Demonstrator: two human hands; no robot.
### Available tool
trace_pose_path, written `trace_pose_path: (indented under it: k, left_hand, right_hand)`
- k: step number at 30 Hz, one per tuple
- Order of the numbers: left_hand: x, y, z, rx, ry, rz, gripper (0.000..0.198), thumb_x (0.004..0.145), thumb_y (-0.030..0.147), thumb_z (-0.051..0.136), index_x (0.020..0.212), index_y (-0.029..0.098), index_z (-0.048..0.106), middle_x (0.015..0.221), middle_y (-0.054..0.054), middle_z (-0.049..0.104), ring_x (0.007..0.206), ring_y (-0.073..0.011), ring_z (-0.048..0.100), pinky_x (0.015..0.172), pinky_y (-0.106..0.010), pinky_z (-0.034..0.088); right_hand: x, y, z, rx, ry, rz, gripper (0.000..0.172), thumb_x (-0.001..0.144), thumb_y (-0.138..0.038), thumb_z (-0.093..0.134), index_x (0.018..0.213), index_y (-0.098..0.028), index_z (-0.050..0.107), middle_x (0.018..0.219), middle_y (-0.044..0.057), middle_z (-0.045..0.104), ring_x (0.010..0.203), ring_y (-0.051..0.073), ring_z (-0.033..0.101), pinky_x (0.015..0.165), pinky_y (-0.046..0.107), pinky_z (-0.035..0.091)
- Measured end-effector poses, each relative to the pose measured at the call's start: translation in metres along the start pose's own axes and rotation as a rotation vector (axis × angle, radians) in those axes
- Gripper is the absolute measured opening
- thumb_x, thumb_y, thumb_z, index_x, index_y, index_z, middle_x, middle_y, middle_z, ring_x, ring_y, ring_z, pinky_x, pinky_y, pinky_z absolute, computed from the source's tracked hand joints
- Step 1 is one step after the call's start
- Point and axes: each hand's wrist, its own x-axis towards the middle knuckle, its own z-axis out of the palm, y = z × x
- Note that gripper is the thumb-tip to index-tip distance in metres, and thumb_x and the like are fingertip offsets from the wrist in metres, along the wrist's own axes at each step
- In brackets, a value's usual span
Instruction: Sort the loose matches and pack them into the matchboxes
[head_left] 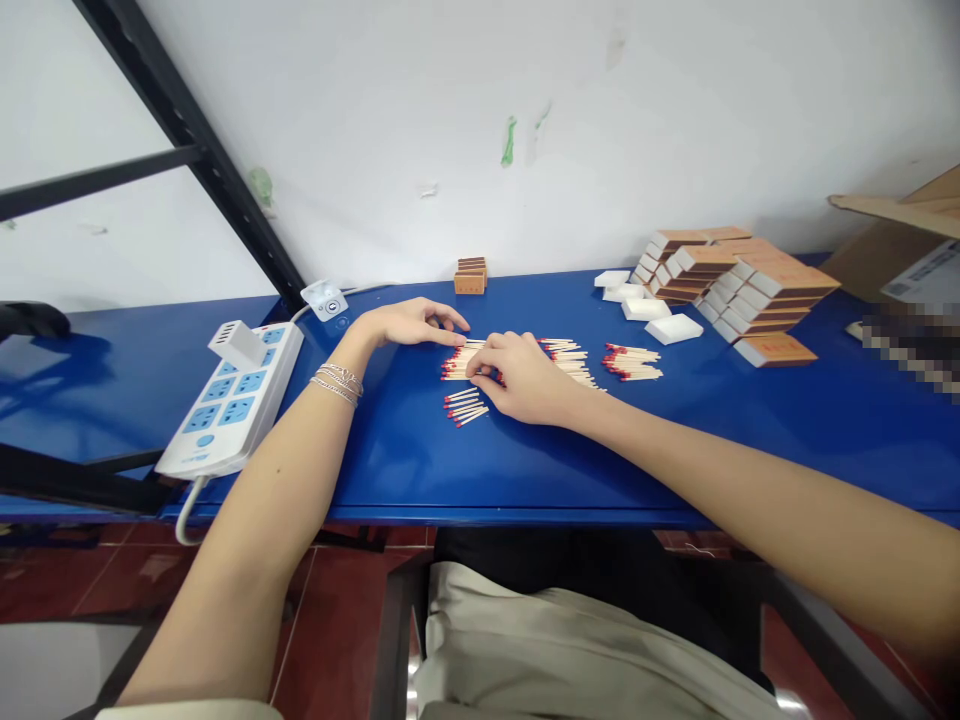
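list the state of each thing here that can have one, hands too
left hand: open, palm down
right hand: fingers curled over matches, grip unclear
matches: loose, in groups, red heads leftward
white trays: in a row, no sleeves on
box pile: stacked, white ends showing
back boxes: grouped near the wall
power strip: adapter plugged in
carton: flap folded out

Pale wooden matches with red heads lie flat on the table in groups, heads pointing left. The left pile (454, 364) and middle pile (571, 358) are partly covered; the right pile (631, 362) lies apart. A few loose matches (472, 417) fan out nearest, slightly slanted.
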Motion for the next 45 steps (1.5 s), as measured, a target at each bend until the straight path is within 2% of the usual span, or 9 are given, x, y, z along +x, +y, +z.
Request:
trace_pose_path:
  k: [9,16,26,32,39,45]
  left_hand:
    - [0.0014,-0.002,-0.0004,0.025,-0.007,0.006,0.063,0.071,0.059,0.067,0.122,0.021,0.067,0.102,-0.005,0.066,0.091,-0.0191,0.059,0.076,-0.028,0.042]
    - [0.0013,-0.0004,-0.0011,0.058,-0.006,0.015,0.061,0.073,0.058,0.065,0.122,0.022,0.067,0.106,-0.006,0.067,0.09,-0.0188,0.059,0.075,-0.028,0.041]
    - [0.0002,0.0009,-0.0002,0.029,-0.004,-0.008,0.066,0.07,0.061,0.066,0.122,0.022,0.067,0.105,-0.006,0.066,0.092,-0.0202,0.058,0.077,-0.03,0.041]
    - [0.0007,0.0003,-0.0008,0.031,-0.012,-0.005,0.064,0.07,0.06,0.066,0.122,0.022,0.067,0.104,-0.005,0.065,0.09,-0.0195,0.058,0.076,-0.029,0.041]
    - [0.0,-0.0008,-0.0001,0.023,0.005,-0.005,0.062,0.071,0.06,0.067,0.121,0.023,0.068,0.101,-0.005,0.066,0.088,-0.0195,0.058,0.076,-0.03,0.041]
    - [-0.0007,0.0002,0.0002,0.022,0.007,0.003,0.06,0.072,0.058,0.066,0.121,0.024,0.068,0.1,-0.005,0.067,0.089,-0.0195,0.058,0.076,-0.03,0.04]
  right_hand:
    - [-0.0031,-0.0037,-0.0047,0.028,-0.054,-0.019,0.021,0.091,-0.016,0.049,0.086,-0.018,0.069,0.096,0.009,0.062,0.09,0.022,0.051,0.081,0.035,0.027]
    - [-0.0013,0.0019,-0.004,-0.01,-0.003,0.024,0.02,0.091,-0.02,0.05,0.093,-0.019,0.07,0.093,0.009,0.061,0.087,0.022,0.05,0.078,0.034,0.026]
    - [-0.0014,-0.0007,-0.002,0.014,-0.034,0.002,0.02,0.09,-0.018,0.052,0.084,-0.019,0.071,0.093,0.008,0.062,0.088,0.021,0.051,0.079,0.034,0.027]
    - [0.0021,0.0017,-0.0019,0.008,0.03,0.074,0.019,0.089,-0.019,0.053,0.087,-0.019,0.072,0.09,0.008,0.061,0.087,0.021,0.051,0.079,0.034,0.027]
    - [0.0019,0.0004,-0.0001,-0.012,-0.001,0.056,0.021,0.088,-0.019,0.052,0.083,-0.018,0.072,0.089,0.008,0.061,0.087,0.022,0.051,0.077,0.035,0.027]
    - [0.0024,0.0026,0.0014,-0.017,0.016,0.041,0.021,0.09,-0.02,0.05,0.09,-0.018,0.071,0.095,0.01,0.062,0.09,0.023,0.051,0.079,0.035,0.027]
